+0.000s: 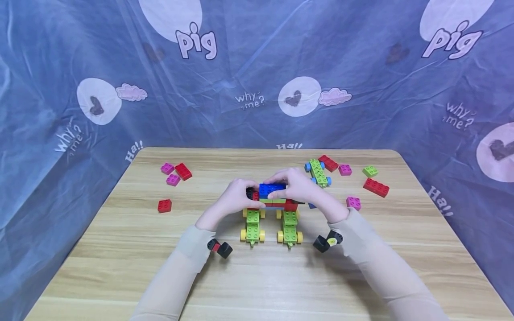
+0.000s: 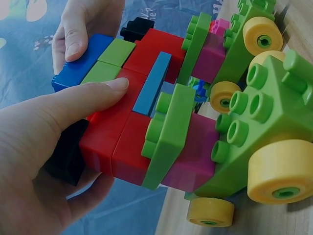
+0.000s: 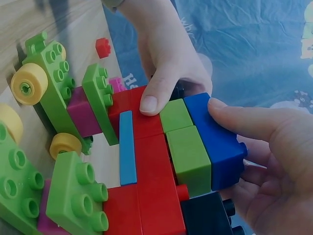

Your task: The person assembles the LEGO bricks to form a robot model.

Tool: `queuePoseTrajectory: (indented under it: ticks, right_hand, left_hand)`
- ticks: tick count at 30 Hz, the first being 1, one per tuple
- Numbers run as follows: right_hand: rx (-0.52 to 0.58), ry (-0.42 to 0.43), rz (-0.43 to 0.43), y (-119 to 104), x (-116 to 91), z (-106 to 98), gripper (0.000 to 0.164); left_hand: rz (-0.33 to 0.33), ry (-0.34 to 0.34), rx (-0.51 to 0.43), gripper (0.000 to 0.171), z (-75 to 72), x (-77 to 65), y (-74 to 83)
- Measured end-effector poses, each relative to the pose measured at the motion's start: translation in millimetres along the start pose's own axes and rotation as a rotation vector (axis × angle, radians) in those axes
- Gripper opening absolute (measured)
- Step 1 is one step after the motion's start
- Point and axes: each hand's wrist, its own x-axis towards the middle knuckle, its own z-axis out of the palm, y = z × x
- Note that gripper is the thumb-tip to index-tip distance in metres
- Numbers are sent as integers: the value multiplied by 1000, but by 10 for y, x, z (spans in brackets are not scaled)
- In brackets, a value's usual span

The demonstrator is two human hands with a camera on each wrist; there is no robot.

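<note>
A built brick model stands mid-table on two green wheeled bases (image 1: pixel 253 228) with yellow wheels. Purple bricks (image 2: pixel 198 152) and green bricks (image 2: pixel 171 139) rise from the bases to a row of red bricks (image 3: pixel 155 176), with a thin light-blue piece (image 3: pixel 127 147) beneath. Two light green bricks (image 3: pixel 190 159) top the red ones, flanked by black pieces (image 3: pixel 208 215). My right hand (image 1: pixel 300 185) pinches a blue brick (image 3: pixel 212 139) that lies against the light green bricks. My left hand (image 1: pixel 236 196) grips the model's left end, thumb on a red brick.
Red and magenta bricks (image 1: pixel 173 179) lie at the back left, with a red brick (image 1: pixel 164 205) nearer. At the back right are a green base with blue wheels (image 1: pixel 318 173), red bricks (image 1: pixel 376 187), magenta bricks (image 1: pixel 353 203) and a green brick (image 1: pixel 370 171).
</note>
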Motion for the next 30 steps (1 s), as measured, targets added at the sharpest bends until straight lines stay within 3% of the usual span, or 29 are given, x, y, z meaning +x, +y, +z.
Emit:
queuePoseTrajectory:
  ticks: [18,25,30]
  right_hand:
    - [26,9,-46,33,-8,4,41]
    - [-1,56,-92,55,-46,46,43]
    - [62,106,-87,53,-103,27,43]
  left_hand:
    - [18,9,47,35,-22,-18,38]
    - [9,2,72,39,-21,-31,44]
    - [11,4,99,40,-31,-32,71]
